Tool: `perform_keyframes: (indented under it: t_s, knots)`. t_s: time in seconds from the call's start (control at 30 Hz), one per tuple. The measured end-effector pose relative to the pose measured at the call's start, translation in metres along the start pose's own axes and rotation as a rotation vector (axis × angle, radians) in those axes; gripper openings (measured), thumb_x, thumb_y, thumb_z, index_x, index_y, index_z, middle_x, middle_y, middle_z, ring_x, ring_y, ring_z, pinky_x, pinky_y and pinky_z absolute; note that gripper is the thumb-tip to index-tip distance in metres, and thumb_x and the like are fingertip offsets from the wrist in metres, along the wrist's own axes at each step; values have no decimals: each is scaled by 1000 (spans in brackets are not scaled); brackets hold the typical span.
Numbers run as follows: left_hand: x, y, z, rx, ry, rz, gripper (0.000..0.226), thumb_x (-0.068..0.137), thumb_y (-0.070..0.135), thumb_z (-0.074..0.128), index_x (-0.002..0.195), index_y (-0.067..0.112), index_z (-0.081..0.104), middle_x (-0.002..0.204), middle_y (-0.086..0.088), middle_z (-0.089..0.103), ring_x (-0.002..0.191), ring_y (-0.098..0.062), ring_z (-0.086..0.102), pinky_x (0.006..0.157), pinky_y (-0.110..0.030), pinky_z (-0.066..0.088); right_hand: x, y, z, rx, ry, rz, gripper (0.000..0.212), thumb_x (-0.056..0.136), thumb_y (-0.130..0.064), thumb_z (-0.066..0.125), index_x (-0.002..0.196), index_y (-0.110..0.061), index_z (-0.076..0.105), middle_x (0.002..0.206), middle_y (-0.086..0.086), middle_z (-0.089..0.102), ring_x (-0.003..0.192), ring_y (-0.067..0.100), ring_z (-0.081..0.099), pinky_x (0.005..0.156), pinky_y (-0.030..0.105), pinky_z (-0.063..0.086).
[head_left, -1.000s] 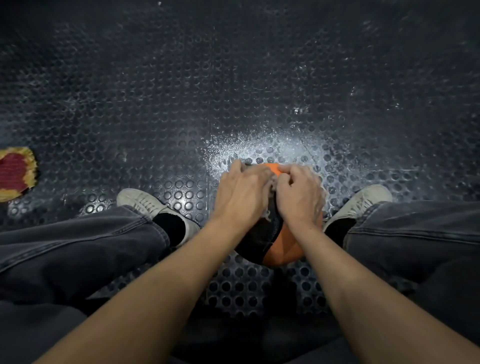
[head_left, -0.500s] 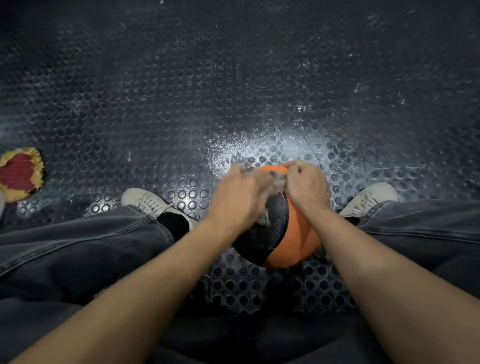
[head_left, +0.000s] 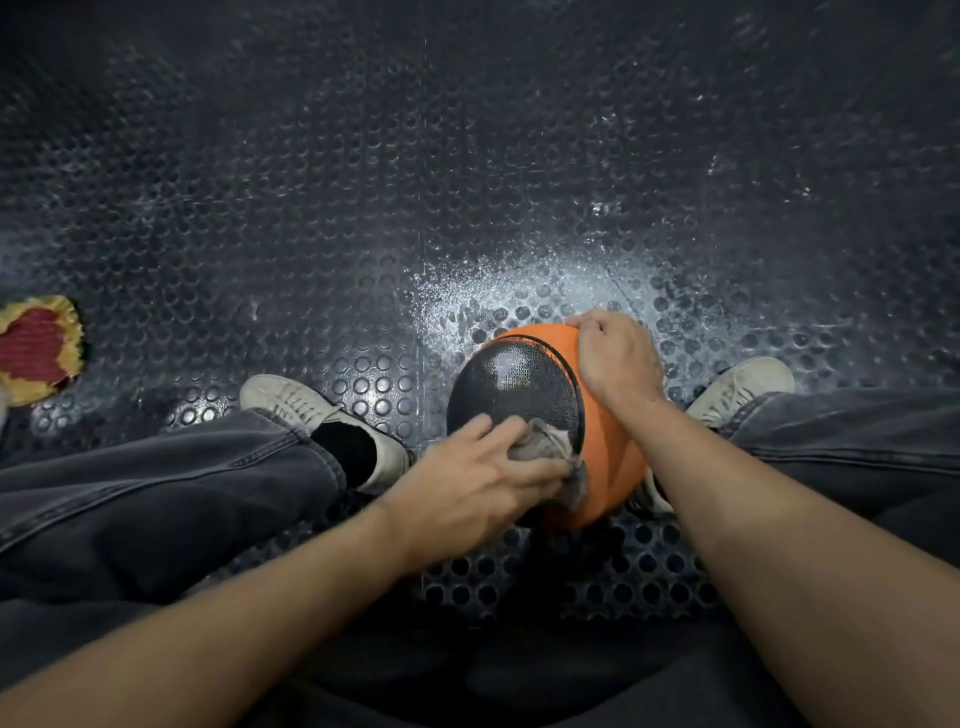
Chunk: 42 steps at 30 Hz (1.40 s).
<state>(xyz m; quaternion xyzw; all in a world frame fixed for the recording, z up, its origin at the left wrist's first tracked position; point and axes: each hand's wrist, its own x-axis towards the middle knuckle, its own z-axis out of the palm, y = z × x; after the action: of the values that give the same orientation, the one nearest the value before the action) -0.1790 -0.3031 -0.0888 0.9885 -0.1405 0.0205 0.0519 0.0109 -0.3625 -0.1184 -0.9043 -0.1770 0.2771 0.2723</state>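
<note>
Ball (head_left: 519, 384) under two hands.
Your right hand (head_left: 615, 358) curls over its far rim; left hand (head_left: 478, 483), fingers flat, presses cloth (head_left: 543, 451) nearside; floor (head_left: 467, 182) open beyond the grip.

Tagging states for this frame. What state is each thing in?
ball: between the feet, black panel shiny, gripped at the top
cloth: bunched, pressed against the ball's near side
left hand: fingers straight, presses the cloth
right hand: fingers curled over the ball's top
floor mat: speckled white around the ball
red and yellow pad: lying flat at far left, untouched
</note>
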Motion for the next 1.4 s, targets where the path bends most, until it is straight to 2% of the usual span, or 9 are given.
perform_keyframes:
  t_s: [0.2,0.37,0.43,0.6,0.83,1.03,1.13,1.3,1.4]
  knots:
    - [43,-12,5,-79,67,-339,22,95,31,53,112,26,66,124,17,60,86,-17,35,68,-35,36,5,1,4,27,0,-6,38,99,-18,39,114,-25,74,131,1,66,119,27,56,99,36,40]
    - [-10,-3,12,61,-69,129,34,90,31,59,123,32,61,137,21,50,98,-21,38,75,-34,28,2,5,3,35,3,-34,37,103,-20,39,115,-26,73,131,-4,65,109,18,55,100,36,39]
    - [-6,-18,6,76,-76,151,30,94,34,51,123,33,60,134,21,54,96,-19,39,73,-33,27,2,5,5,35,11,-32,36,102,-20,39,115,-26,73,130,-2,65,114,21,56,101,37,39]
    - [45,-26,-1,-97,116,-258,26,97,38,50,113,28,67,124,15,63,82,-19,42,66,-36,39,1,4,4,48,9,-6,38,100,-19,39,112,-27,74,130,-2,66,118,26,56,100,38,41]
    - [-30,-26,6,-65,-139,187,29,100,36,42,121,34,61,138,22,50,93,-18,46,75,-32,34,0,4,2,77,-7,24,36,102,-24,39,110,-27,74,132,-8,65,117,22,56,108,45,39]
    - [-12,-55,-26,-337,310,-607,26,94,34,57,117,28,68,124,13,63,82,-15,47,74,-27,42,0,-8,-5,-43,-5,36,22,99,-19,47,92,-15,68,89,1,63,70,15,53,70,27,36]
    - [-8,-56,-26,-496,355,-979,23,89,24,66,111,23,70,105,15,66,72,-7,59,72,-8,45,-11,-10,8,-114,-86,-83,27,101,-36,47,115,-28,68,96,-4,64,73,11,54,90,35,48]
    - [-3,-21,-6,-760,206,-1169,16,91,25,64,104,24,73,91,8,73,69,3,66,58,-6,46,-16,-9,11,-97,26,65,35,101,-36,43,81,-21,68,71,-6,55,66,16,49,94,43,48]
    - [8,-12,0,-683,297,-1183,13,93,26,62,96,23,75,88,8,73,66,3,65,67,-16,52,-25,-14,14,-84,80,147,32,100,-33,39,88,-21,66,95,3,61,93,27,53,101,49,39]
